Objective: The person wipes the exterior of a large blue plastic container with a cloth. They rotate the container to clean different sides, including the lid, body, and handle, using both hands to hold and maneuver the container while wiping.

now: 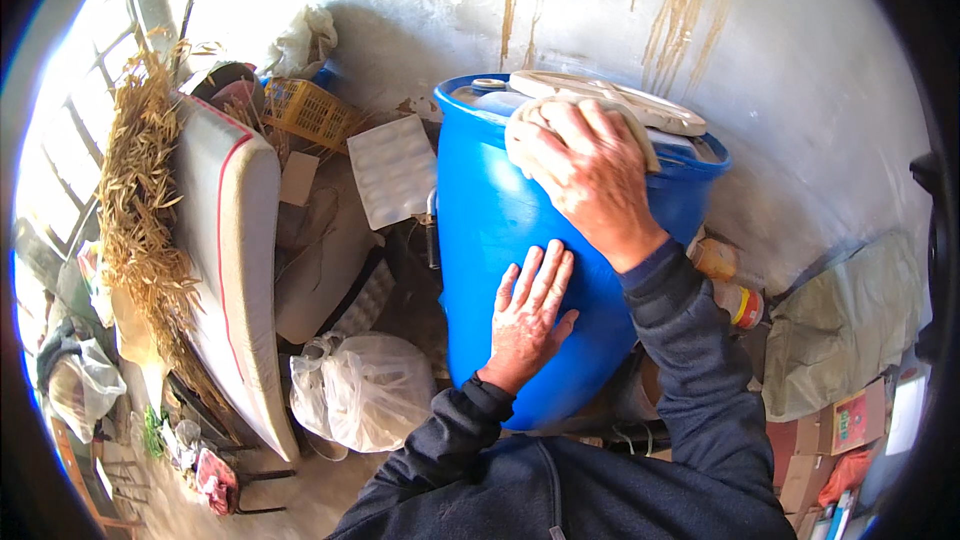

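Hands (527, 315) (590, 180) on blue barrel (490, 230), right apparently pressing cloth (530, 120)

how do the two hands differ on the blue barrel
The left hand lies flat and bare on the side of the barrel, fingers spread and pointing up. The right hand sits higher, at the top rim, and presses a pale cloth against the barrel, fingers curled over it. Both touch the barrel and both come out of dark blue sleeves.
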Motion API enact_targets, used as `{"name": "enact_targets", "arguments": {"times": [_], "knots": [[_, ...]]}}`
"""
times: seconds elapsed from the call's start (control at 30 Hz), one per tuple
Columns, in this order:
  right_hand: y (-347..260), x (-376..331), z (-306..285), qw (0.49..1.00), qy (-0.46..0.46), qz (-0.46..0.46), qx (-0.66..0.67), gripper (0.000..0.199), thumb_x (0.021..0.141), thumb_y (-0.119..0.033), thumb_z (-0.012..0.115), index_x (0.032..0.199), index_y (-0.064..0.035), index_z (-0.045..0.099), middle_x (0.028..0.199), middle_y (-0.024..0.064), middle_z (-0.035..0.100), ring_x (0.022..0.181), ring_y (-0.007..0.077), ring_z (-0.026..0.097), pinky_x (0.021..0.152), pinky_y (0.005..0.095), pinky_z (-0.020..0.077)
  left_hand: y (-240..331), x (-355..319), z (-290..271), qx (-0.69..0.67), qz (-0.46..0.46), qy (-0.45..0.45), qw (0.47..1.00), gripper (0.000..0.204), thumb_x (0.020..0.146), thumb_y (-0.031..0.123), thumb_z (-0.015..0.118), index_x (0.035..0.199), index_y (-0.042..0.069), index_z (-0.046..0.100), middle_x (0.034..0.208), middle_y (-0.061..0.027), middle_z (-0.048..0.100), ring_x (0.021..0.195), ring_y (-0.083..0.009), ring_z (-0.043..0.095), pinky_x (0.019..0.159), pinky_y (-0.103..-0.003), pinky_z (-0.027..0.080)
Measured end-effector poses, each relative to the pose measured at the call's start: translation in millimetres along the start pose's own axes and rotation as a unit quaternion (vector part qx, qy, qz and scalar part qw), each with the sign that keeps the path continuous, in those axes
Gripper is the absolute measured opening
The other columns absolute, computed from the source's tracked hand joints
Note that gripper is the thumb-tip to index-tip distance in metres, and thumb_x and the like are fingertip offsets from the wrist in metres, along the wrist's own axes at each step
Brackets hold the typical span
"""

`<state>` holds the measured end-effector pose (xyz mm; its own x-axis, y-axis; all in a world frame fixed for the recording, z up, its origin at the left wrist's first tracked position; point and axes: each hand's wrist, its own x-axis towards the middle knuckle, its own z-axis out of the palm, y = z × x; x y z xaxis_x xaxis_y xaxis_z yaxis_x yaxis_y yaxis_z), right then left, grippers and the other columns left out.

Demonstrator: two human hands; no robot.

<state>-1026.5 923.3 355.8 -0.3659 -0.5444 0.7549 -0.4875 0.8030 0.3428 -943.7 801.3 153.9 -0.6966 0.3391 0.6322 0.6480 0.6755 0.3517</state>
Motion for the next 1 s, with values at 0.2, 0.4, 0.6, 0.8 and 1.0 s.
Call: {"name": "enact_targets", "arguments": {"times": [0.2, 0.4, 0.6, 0.8, 1.0], "knots": [[-32, 58, 66, 0.999, -0.007, -0.042, -0.017, 0.017, 0.103, -0.026, 0.069, 0.109, -0.0132, 0.079, 0.114, 0.0063, 0.073, 0.118, 0.0254, 0.066, 0.105, 0.0458, 0.0496, -7, -3, 6, 0.013, 0.004, 0.025, 1.000, 0.086, 0.095, 0.037, 0.086, 0.171, 0.015, 0.053, 0.182, -0.0063, 0.046, 0.171, -0.0279, 0.036, 0.139, -0.052, 0.027], [-43, 67, 80, 0.996, -0.034, -0.048, -0.066, 0.021, 0.102, -0.024, 0.072, 0.119, -0.0135, 0.079, 0.119, 0.0088, 0.073, 0.120, 0.0282, 0.067, 0.104, 0.0482, 0.0486, -10, -5, 10, 0.016, 0.012, 0.021, 1.000, 0.072, 0.097, 0.038, 0.085, 0.160, 0.010, 0.064, 0.173, -0.0085, 0.056, 0.172, -0.0274, 0.036, 0.138, -0.052, 0.026], [-34, -22, 17, 0.999, -0.031, 0.019, -0.038, 0.032, 0.096, -0.027, 0.080, 0.126, -0.0154, 0.079, 0.119, 0.0080, 0.070, 0.115, 0.0296, 0.068, 0.097, 0.0475, 0.0521, -7, 0, 2, 0.016, 0.009, 0.031, 0.999, 0.084, 0.093, 0.038, 0.087, 0.167, 0.012, 0.058, 0.179, -0.0085, 0.050, 0.170, -0.0274, 0.039, 0.138, -0.052, 0.026], [-1, -149, -29, 0.955, 0.089, 0.282, 0.028, 0.034, 0.096, -0.012, 0.084, 0.129, -0.0108, 0.075, 0.122, 0.0149, 0.075, 0.111, 0.0415, 0.074, 0.096, 0.0496, 0.0606, -7, 3, 1, 0.014, 0.023, 0.016, 1.000, 0.107, 0.088, 0.034, 0.092, 0.179, 0.009, 0.040, 0.186, -0.0160, 0.038, 0.171, -0.0379, 0.036, 0.137, -0.055, 0.027], [-59, -269, 8, 0.906, 0.100, 0.403, 0.082, 0.052, 0.090, -0.008, 0.085, 0.137, -0.0039, 0.065, 0.123, 0.0215, 0.073, 0.108, 0.0463, 0.074, 0.094, 0.0510, 0.0617, -9, 3, 11, 0.022, 0.034, 0.021, 0.999, 0.098, 0.093, 0.034, 0.086, 0.177, 0.006, 0.043, 0.186, -0.0171, 0.037, 0.172, -0.0396, 0.033, 0.138, -0.055, 0.023]]}}
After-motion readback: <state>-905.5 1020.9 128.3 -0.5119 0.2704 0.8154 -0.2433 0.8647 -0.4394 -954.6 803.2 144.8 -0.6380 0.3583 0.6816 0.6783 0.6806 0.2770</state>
